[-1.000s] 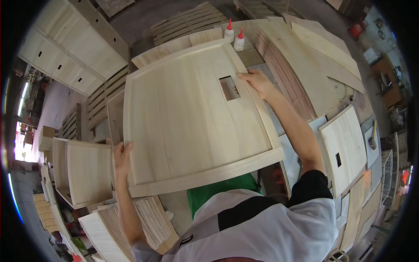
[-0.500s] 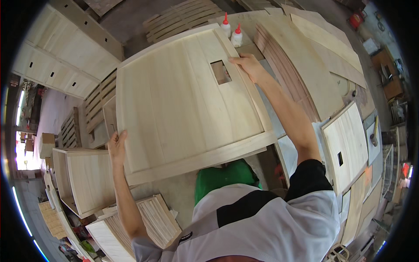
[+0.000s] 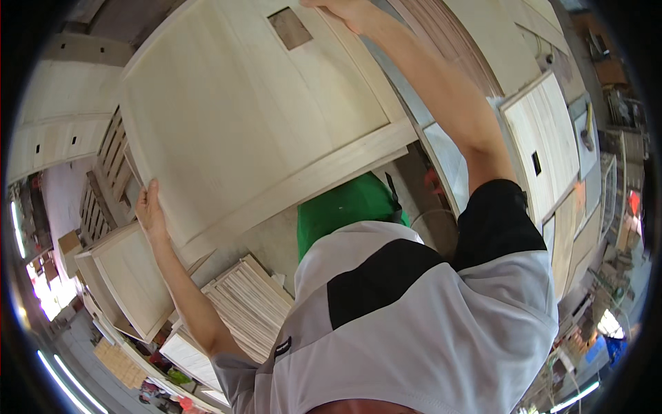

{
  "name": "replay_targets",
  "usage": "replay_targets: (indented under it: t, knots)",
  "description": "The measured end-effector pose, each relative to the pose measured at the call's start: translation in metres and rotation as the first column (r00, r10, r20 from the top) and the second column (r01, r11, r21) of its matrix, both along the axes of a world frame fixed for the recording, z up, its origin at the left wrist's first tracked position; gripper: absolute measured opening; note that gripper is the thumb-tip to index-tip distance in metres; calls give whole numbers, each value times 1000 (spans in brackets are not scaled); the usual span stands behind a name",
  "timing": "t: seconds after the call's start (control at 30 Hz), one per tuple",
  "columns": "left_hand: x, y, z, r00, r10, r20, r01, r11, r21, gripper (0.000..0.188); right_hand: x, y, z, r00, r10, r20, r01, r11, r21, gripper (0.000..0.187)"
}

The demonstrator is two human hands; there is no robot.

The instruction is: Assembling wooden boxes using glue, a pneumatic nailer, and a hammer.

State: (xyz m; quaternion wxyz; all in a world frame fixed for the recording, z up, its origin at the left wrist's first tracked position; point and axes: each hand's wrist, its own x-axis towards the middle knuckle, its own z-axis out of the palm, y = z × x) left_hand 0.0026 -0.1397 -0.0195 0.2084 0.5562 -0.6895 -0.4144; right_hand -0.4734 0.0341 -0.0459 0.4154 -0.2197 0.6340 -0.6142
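Grasping opposite edges of a pale wooden panel [image 3: 234,124], the left hand [image 3: 151,212] and the right hand [image 3: 339,10] held it in front of the grey-and-black shirt [image 3: 414,338]; its face showed faint grain, a raised border strip [image 3: 303,185] and a rectangular cutout [image 3: 290,28] near the right hand

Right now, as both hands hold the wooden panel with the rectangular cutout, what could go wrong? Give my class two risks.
The wooden panel might tip or slip, since the left hand and right hand appear to grip it only at opposite side edges.

Its lower-left corner could knock the open wooden box, which looks close in this view, though the true gap is hard to judge.
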Motion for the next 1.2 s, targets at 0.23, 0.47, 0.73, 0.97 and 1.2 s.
replay_targets:
  t: [0.23, 0.47, 0.73, 0.97, 1.2]
  knots:
    - [-4, 7, -4, 998, 23, -54, -21, 999, 41, 39, 2, 0, -7, 996, -85, -30, 84, 996, -37, 31]
    - [4, -3, -5, 996, 34, -85, -25, 995, 100, 39, 5, -4, -18, 981, -123, -147, 123, 992, -6, 40]
    - [8, -9, -13, 997, 13, -72, -3, 991, 133, 45, 14, -1, -18, 981, -169, -96, 170, 985, 2, 40]
    - [-26, 21, 12, 972, -15, 233, 96, 936, -339, 53, 11, -4, -23, 970, -156, -187, 155, 988, -15, 37]
    - [-145, 192, 35, 621, -718, 313, 757, 447, -477, 48, 19, 69, -11, 969, -209, -134, 186, 968, -167, 27]
